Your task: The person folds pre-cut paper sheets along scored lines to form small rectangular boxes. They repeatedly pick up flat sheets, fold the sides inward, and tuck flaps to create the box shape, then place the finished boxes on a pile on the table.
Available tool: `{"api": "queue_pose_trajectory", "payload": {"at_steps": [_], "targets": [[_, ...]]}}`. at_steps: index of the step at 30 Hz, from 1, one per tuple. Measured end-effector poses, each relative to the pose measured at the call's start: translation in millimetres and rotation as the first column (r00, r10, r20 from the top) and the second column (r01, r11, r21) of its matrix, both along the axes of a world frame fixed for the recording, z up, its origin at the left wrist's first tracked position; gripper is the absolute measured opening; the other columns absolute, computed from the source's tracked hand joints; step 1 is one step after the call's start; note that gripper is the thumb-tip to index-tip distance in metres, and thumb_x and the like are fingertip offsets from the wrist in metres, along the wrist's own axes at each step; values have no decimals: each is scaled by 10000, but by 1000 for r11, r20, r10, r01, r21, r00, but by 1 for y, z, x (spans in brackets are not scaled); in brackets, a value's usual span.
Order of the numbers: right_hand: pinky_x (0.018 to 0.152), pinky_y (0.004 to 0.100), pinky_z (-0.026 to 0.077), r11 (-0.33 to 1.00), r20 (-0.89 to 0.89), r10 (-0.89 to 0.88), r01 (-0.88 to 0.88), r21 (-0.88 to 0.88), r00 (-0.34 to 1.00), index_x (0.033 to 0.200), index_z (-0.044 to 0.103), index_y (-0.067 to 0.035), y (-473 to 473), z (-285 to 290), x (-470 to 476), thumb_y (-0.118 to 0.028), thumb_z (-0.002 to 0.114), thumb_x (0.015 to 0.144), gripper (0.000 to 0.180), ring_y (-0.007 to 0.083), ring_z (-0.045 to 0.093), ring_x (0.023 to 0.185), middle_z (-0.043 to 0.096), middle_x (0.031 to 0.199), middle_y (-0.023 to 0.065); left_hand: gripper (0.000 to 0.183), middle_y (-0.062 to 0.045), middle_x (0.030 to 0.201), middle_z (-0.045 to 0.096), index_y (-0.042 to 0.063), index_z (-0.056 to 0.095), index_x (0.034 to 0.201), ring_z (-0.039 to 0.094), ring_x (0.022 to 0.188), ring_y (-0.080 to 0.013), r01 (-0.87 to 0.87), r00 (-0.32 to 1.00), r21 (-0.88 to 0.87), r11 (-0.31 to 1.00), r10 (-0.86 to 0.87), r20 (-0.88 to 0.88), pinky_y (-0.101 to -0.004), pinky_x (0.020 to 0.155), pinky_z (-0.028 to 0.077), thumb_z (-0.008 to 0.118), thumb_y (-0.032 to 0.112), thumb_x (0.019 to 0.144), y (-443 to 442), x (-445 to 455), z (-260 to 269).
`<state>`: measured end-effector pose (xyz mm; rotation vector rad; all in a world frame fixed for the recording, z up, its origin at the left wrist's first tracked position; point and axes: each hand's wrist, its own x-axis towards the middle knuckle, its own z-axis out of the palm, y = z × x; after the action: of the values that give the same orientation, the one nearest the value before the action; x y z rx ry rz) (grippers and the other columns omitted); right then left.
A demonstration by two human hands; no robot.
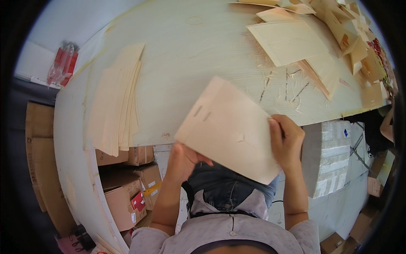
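A flat cream card sheet (228, 133) is held tilted over the table's front edge and my lap. Two short slots run side by side near its left end, and a small cut mark shows near its middle. My left hand (187, 158) grips the lower left corner, with most fingers hidden beneath. On the right edge my right hand (285, 138) pinches the sheet, thumb on top. A fanned stack of similar sheets (114, 108) lies on the table to the left. More cream sheets (288, 41) lie in a pile to the far right.
The pale table (177, 57) bears small paper scraps (293, 101) and dark thin strips (266, 85). Folded card pieces (355, 38) heap at the right. Cardboard boxes (127, 203) stand below on the left, a taped white foam box (333, 158) on the right. Another person's arm (387, 125) shows at the right rim.
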<state>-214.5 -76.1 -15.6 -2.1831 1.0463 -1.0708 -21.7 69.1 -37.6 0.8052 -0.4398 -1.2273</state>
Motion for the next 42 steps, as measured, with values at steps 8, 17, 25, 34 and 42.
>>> {"api": "queue_pose_trajectory", "payload": {"at_steps": [8,17,25,34,42], "targets": [[802,374,395,948,-197,277,-301,-106,940,1163,520,17,9,8,15,-295,704,683,601,288,534,948,569,1058,138,430,-62,1117,518,4,453,1201,483,1028,-156,81,986,153,985,-101,133,-307,885,394,597,246,876,3,-25,-23],[847,400,427,891,-105,450,-436,129,887,1298,361,70,26,6,9,-374,744,641,881,337,533,990,514,1150,229,370,-80,1101,539,0,506,1151,496,1033,-188,308,655,69,949,-264,708,-315,874,407,611,195,855,15,-16,-3],[802,383,467,954,-219,248,-277,-116,944,1144,527,24,14,16,5,-135,733,642,565,334,558,957,531,1135,219,188,-103,943,592,-31,573,1024,563,870,-226,-2,547,149,989,-124,828,-314,776,442,563,52,856,7,-31,2],[811,406,481,930,8,341,-336,-148,940,1078,543,99,100,2,35,-44,613,702,408,339,566,928,549,1073,218,230,-108,1009,605,-31,556,1079,579,910,-218,-167,510,137,976,-34,860,-317,801,456,533,94,887,8,-38,-15],[698,430,432,973,40,159,-164,163,986,1027,466,80,67,-3,35,-33,570,772,298,385,491,753,499,895,233,239,-136,1024,606,-32,568,1084,578,930,-232,-222,434,75,972,30,900,-325,823,452,539,66,868,-5,-48,1]]}}
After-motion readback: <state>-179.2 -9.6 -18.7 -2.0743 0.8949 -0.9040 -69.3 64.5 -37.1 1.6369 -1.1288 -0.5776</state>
